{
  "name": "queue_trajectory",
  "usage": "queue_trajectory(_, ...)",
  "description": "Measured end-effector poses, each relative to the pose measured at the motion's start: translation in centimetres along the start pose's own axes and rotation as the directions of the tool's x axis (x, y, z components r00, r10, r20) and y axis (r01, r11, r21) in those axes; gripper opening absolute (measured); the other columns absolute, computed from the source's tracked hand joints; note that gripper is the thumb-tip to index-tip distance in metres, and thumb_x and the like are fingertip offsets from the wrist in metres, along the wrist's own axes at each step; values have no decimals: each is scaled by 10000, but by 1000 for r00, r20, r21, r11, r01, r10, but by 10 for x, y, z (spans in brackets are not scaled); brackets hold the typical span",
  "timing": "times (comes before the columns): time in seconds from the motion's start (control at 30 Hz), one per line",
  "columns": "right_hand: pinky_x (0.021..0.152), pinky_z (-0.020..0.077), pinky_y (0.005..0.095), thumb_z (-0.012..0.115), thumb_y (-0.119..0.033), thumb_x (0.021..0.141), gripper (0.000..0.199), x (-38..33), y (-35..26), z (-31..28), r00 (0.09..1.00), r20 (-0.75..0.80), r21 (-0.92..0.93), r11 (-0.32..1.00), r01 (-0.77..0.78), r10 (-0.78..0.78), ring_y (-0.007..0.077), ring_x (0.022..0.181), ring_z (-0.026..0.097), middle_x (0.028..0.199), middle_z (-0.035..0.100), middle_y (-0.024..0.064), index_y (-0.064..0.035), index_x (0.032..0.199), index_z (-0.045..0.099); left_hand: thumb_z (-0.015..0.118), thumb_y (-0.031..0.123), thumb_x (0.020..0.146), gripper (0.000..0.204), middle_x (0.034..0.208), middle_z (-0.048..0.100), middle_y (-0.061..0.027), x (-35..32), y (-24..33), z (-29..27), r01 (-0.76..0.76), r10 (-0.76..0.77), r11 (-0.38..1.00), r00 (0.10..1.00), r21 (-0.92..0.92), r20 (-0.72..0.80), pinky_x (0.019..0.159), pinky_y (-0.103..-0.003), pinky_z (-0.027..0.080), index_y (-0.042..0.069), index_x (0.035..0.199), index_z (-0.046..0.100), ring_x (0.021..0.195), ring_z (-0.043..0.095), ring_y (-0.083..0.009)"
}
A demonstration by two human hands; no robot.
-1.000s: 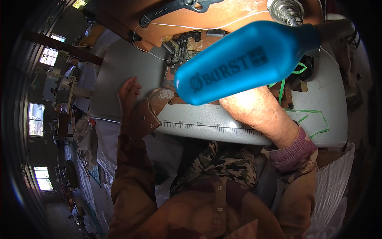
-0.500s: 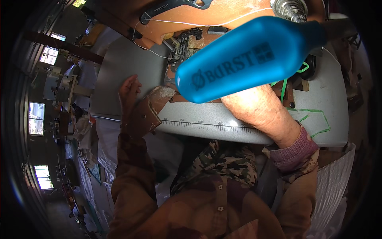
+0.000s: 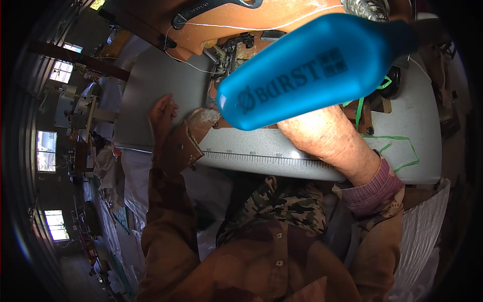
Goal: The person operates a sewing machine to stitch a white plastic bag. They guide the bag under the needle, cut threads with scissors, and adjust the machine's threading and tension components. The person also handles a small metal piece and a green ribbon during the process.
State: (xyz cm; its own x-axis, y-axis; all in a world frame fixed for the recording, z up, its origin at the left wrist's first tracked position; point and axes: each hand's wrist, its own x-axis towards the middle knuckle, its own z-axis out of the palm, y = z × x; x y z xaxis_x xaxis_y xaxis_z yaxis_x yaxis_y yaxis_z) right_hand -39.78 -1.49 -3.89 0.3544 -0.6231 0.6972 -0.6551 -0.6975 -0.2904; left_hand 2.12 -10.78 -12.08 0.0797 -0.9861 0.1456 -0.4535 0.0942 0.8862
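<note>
My left hand (image 3: 163, 114) rests at the left part of the grey table, its fingers loosely bent and a little apart, with nothing visible in them. Just right of it sits a worn brown metal plate (image 3: 190, 135) of the sewing machine. My right hand (image 3: 308, 124) reaches in from the right over the table's ruled front edge. A blue elongated lamp-like head (image 3: 302, 70) covers its fingers, so what they touch or hold is hidden. Behind the lamp, the needle and presser parts (image 3: 229, 60) show partly beneath the machine's orange-brown body (image 3: 282, 20).
A black wrench (image 3: 214, 7) lies on the machine body. White thread (image 3: 261, 27) runs from it toward a coil spring (image 3: 370, 7). Green string (image 3: 402, 138) trails over the table's right side. A printed ruler (image 3: 266, 156) lines the front edge (image 3: 287, 171).
The blue lamp head and the machine body appear slightly higher in the picture, the lamp also a little farther left. Both my hands stay nearly where they were.
</note>
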Motion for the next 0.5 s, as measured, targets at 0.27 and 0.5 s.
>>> queue_trajectory(0.27, 659, 544, 391, 620, -77, 794, 95, 0, -3, -6, 1000, 1, -113, 993, 19, -19, 292, 689, 674, 708, 642, 154, 16, 803, 637, 632, 181, 971, 327, 873, 679, -13, -2, 6, 4, 14, -13, 1000, 1000, 27, -17, 566, -181, 380, 15, 1253, 622, 676, 531, -30)
queue_trajectory(0.5, 664, 535, 377, 610, -70, 802, 141, -2, -9, -22, 998, 10, -71, 996, 57, -56, 282, 701, 663, 702, 632, 137, 39, 886, 645, 635, 202, 974, 328, 863, 678, -10, -3, 7, 6, 13, -12, 1000, 999, 23, -34, 542, -174, 379, 10, 1240, 628, 658, 527, -26)
